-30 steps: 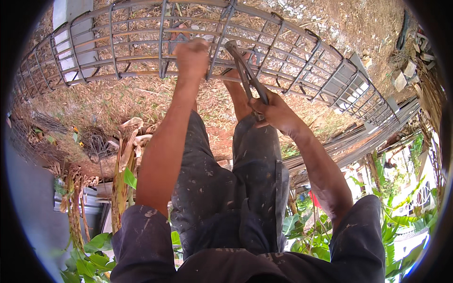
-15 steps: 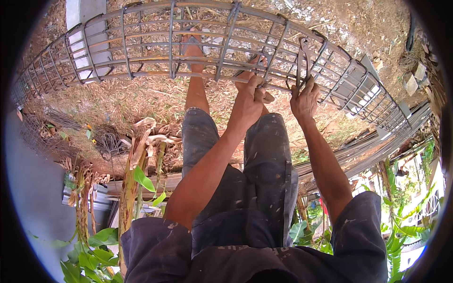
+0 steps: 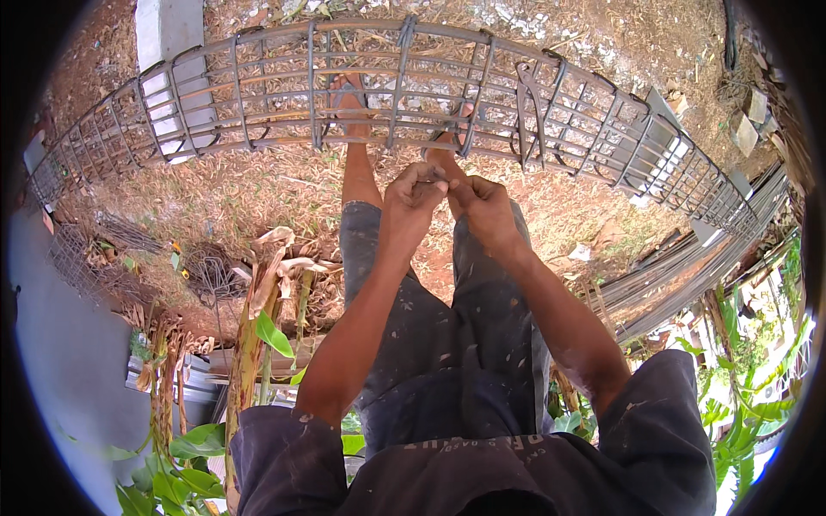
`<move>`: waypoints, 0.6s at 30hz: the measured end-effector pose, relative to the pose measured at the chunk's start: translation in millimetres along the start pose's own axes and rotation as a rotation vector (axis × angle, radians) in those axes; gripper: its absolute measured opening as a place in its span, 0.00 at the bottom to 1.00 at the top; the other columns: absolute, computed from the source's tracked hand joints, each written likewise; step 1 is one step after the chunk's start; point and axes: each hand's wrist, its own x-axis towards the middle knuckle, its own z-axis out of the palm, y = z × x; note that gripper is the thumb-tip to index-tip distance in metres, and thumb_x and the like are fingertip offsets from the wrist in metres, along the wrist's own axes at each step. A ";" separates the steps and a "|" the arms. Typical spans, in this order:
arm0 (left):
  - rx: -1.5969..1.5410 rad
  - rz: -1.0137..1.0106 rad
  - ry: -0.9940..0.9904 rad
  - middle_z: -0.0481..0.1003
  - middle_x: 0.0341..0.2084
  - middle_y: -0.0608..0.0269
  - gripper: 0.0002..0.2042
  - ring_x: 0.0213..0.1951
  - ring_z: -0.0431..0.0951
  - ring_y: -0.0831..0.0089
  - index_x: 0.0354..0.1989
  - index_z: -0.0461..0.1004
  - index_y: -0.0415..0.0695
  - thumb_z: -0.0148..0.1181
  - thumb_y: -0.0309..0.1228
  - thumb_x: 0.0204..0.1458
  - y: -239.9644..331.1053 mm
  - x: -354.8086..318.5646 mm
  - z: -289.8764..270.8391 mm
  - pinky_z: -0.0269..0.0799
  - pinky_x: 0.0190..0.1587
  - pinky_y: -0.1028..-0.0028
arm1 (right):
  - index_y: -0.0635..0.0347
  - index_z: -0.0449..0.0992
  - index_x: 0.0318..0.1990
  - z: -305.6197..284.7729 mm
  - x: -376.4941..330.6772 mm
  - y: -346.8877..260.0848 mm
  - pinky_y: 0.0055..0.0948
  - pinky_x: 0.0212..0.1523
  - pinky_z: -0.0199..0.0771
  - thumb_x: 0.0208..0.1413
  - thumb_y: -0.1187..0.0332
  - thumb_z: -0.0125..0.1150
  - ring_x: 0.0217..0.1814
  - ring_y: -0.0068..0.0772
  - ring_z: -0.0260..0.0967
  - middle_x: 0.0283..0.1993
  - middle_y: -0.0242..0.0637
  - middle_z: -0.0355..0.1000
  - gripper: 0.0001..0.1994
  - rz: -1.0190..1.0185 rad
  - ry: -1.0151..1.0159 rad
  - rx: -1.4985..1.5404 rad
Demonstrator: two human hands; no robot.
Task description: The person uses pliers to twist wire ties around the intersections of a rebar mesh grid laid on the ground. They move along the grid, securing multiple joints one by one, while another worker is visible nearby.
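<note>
Cage (image 3: 399,86) of steel bars: located just beyond the grip, spanning from left to right, touching neither hand.

Grip state: left hand (image 3: 411,202) and right hand (image 3: 490,211) meet at the fingertips, fingers drawn in and pressed together; cannot tell whether a thin item is pinched between them.

Change: half a second earlier, the right hand was at the pincers (image 3: 521,103) and the left hand was apart from it, by the cage's near edge. Both hands are now joined closer to the body. The pincers lie unheld against the cage, beyond and right of the grip, handles toward the body. Judged meaning: work has passed from tool to fingertips.

Outward: slab (image 3: 168,30) beyond and far left, partly under the cage; rods (image 3: 688,284) far right.

Markings: pale lettering crosses the shirt (image 3: 516,482), bodyward of the grip; none is discernible on the pincers.
</note>
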 end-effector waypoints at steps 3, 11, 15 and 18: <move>0.099 -0.024 0.119 0.73 0.23 0.67 0.09 0.26 0.71 0.82 0.32 0.73 0.37 0.55 0.32 0.58 1.1 -10.8 -13.6 0.67 0.32 0.80 | 0.69 0.74 0.43 13.2 -10.7 -4.6 0.24 0.39 0.67 0.56 0.68 0.58 0.36 0.20 0.67 0.34 0.34 0.74 0.12 -0.014 0.053 -0.007; -0.045 -0.160 0.191 0.70 0.17 0.68 0.11 0.19 0.66 0.83 0.31 0.75 0.37 0.56 0.34 0.57 10.4 -0.6 -38.7 0.62 0.24 0.79 | 0.63 0.77 0.29 35.5 -12.1 7.1 0.19 0.22 0.53 0.55 0.66 0.62 0.21 0.12 0.54 0.19 0.22 0.64 0.09 -0.172 0.040 0.117; 0.122 -0.117 0.143 0.69 0.17 0.69 0.11 0.19 0.65 0.83 0.32 0.75 0.36 0.58 0.33 0.56 17.9 16.5 -64.9 0.60 0.23 0.80 | 0.58 0.76 0.24 57.9 -15.3 -7.4 0.17 0.14 0.44 0.56 0.64 0.63 0.14 0.08 0.48 0.13 0.18 0.58 0.11 -0.105 0.042 0.187; 0.146 -0.069 0.002 0.68 0.17 0.71 0.10 0.20 0.64 0.84 0.32 0.75 0.36 0.58 0.33 0.56 25.3 28.5 -104.4 0.59 0.23 0.81 | 0.58 0.75 0.27 86.7 -19.0 -22.0 0.16 0.13 0.44 0.57 0.63 0.61 0.13 0.09 0.48 0.15 0.18 0.58 0.11 -0.018 0.012 0.250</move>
